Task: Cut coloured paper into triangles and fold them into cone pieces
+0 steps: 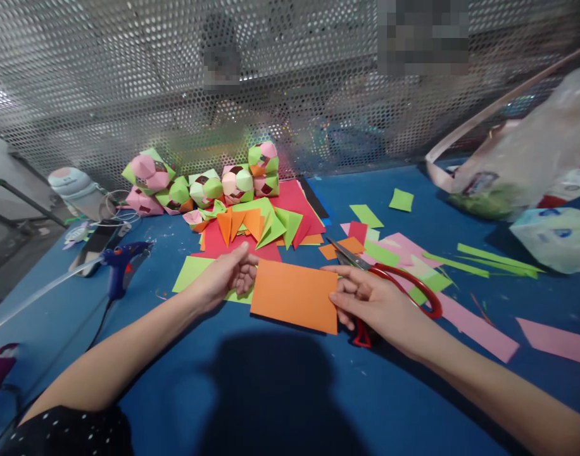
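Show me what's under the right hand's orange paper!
Blue table shows past the near edge of the orange paper; green paper reaches its left edge. Whatever lies right beneath is covered.

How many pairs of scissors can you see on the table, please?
1: the red-handled scissors lie on the blue table, to the right of the orange sheet, partly covered by the right hand. Others could be hidden beneath the papers.

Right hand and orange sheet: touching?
Touching. The head view shows the right hand gripping the orange sheet at its right edge, thumb over the front.
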A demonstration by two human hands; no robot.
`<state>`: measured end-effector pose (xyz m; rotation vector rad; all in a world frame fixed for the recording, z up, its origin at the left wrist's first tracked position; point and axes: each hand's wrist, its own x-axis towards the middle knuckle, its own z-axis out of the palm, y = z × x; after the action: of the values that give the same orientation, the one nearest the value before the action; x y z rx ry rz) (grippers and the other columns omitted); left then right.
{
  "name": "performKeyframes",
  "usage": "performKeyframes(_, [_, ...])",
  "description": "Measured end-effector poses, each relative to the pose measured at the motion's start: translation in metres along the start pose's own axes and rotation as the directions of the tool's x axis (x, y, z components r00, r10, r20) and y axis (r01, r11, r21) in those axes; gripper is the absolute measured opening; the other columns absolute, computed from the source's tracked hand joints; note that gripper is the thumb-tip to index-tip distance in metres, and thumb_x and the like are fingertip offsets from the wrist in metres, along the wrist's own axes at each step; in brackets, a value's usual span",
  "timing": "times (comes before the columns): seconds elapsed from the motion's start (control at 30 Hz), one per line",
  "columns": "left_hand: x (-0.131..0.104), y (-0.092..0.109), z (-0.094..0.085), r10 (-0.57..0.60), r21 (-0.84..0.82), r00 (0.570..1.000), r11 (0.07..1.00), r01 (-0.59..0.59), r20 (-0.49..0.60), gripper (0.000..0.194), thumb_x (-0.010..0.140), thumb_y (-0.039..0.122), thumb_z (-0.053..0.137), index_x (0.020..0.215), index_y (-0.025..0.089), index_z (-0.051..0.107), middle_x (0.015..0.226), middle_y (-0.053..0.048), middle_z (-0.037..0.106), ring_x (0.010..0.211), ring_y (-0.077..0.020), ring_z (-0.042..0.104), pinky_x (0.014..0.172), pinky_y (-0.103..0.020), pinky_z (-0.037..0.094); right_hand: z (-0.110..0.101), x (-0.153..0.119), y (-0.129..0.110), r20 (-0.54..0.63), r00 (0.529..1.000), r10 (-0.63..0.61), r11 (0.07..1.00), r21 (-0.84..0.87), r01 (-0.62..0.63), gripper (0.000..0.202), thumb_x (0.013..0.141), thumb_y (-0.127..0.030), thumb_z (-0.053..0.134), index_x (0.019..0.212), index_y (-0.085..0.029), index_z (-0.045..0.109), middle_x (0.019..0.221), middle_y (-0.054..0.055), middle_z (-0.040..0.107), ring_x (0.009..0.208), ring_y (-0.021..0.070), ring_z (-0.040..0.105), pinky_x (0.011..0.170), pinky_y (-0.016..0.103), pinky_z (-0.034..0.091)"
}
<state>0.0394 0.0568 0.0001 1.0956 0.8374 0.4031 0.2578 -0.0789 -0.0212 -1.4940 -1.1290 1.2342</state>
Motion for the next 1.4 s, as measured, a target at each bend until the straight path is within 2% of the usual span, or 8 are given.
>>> performKeyframes(0.33, [-0.017, -0.013, 0.02, -0.049, 0.379, 0.981, 0.925, -0.027, 0.19, 0.026, 0.075, 0.033, 0.067, 0.091, 0.012, 0.064, 0.055, 0.005, 0.053, 0.044, -0.0046, 0.043, 0.044, -0.018, 0.031, 0.009, 0.003, -0.005, -0.009, 0.994, -0.109, 0.975, -0.197, 0.105, 0.05, 0.081, -0.048, 0.055, 0.122, -0.019, 0.055, 0.076, 0.0, 0.052, 0.066, 0.0146, 0.051, 0.06, 0.028, 0.044])
performKeyframes(0.5, [-0.02, -0.019, 0.024, -0.015, 0.339, 0.991, 0.94, -0.032, 0.134, 0.026, 0.077, 0.032, 0.064, 0.093, 0.013, 0.059, 0.049, 0.007, 0.05, 0.04, -0.0054, 0.042, 0.043, -0.019, 0.031, 0.005, 0.003, 0.002, -0.089, 0.994, -0.069, 0.996, -0.066, 0.063, 0.041, 0.085, -0.052, 0.051, 0.114, -0.024, 0.06, 0.1, 0.005, 0.063, 0.093, 0.0206, 0.059, 0.078, 0.033, 0.048])
performKeyframes(0.63, [-0.022, -0.022, 0.023, 0.01, 0.306, 0.997, 0.951, -0.032, 0.073, 0.028, 0.077, 0.034, 0.064, 0.093, 0.013, 0.057, 0.047, 0.007, 0.051, 0.039, -0.0054, 0.041, 0.044, -0.018, 0.029, 0.002, 0.005, 0.007, -0.034, 0.999, -0.03, 0.991, 0.128, 0.034, 0.038, 0.085, -0.046, 0.055, 0.113, -0.021, 0.055, 0.08, 0.001, 0.061, 0.071, 0.0165, 0.06, 0.067, 0.032, 0.049])
performKeyframes(0.77, [-0.023, -0.023, 0.025, -0.022, 0.28, 0.997, 0.96, 0.001, 0.074, 0.03, 0.076, 0.036, 0.067, 0.094, 0.014, 0.057, 0.054, 0.005, 0.055, 0.044, -0.0062, 0.047, 0.048, -0.019, 0.037, 0.002, 0.005, 0.001, -0.022, 0.998, -0.062, 0.998, 0.028, 0.063, 0.04, 0.076, -0.032, 0.063, 0.112, -0.018, 0.052, 0.075, -0.002, 0.056, 0.064, 0.0124, 0.054, 0.061, 0.027, 0.044])
performKeyframes(1.0, [-0.022, -0.027, 0.038, -0.014, 0.242, 0.991, 0.97, -0.019, 0.135, 0.033, 0.072, 0.039, 0.07, 0.088, 0.013, 0.058, 0.057, 0.002, 0.059, 0.046, -0.0084, 0.053, 0.041, -0.018, 0.039, 0.008, -0.002, -0.011, 0.158, 0.987, -0.037, 0.976, -0.204, 0.069, 0.039, 0.075, -0.018, 0.053, 0.114, -0.02, 0.057, 0.076, -0.003, 0.053, 0.061, 0.0107, 0.051, 0.054, 0.024, 0.041])
performKeyframes(1.17, [-0.024, -0.034, 0.039, -0.011, 0.123, 0.996, 0.992, -0.001, 0.093, 0.032, 0.072, 0.039, 0.07, 0.079, 0.014, 0.052, 0.054, -0.001, 0.063, 0.046, -0.0116, 0.059, 0.045, -0.022, 0.048, 0.011, -0.003, -0.005, 0.044, 0.995, -0.088, 0.963, -0.251, 0.096, 0.042, 0.079, -0.035, 0.059, 0.118, -0.021, 0.055, 0.075, -0.001, 0.055, 0.065, 0.0139, 0.054, 0.058, 0.026, 0.045])
performKeyframes(1.3, [-0.027, -0.041, 0.038, -0.055, 0.011, 0.997, 0.998, 0.054, 0.055, 0.033, 0.07, 0.036, 0.071, 0.079, 0.014, 0.048, 0.059, -0.004, 0.067, 0.053, -0.0145, 0.065, 0.052, -0.025, 0.052, 0.012, 0.001, 0.003, -0.055, 0.992, -0.111, 0.976, -0.193, 0.099, 0.029, 0.077, -0.041, 0.062, 0.094, -0.019, 0.058, 0.077, 0.002, 0.059, 0.072, 0.0167, 0.058, 0.064, 0.029, 0.048])
performKeyframes(1.4, [-0.028, -0.045, 0.039, -0.111, 0.12, 0.991, 0.987, 0.103, 0.068, 0.028, 0.072, 0.034, 0.068, 0.078, 0.015, 0.048, 0.054, -0.001, 0.063, 0.047, -0.0143, 0.062, 0.045, -0.023, 0.05, 0.011, 0.002, 0.004, -0.064, 0.984, -0.168, 0.953, -0.266, 0.145, 0.019, 0.079, -0.04, 0.059, 0.078, -0.021, 0.056, 0.072, 0.001, 0.06, 0.068, 0.0168, 0.058, 0.062, 0.03, 0.048])
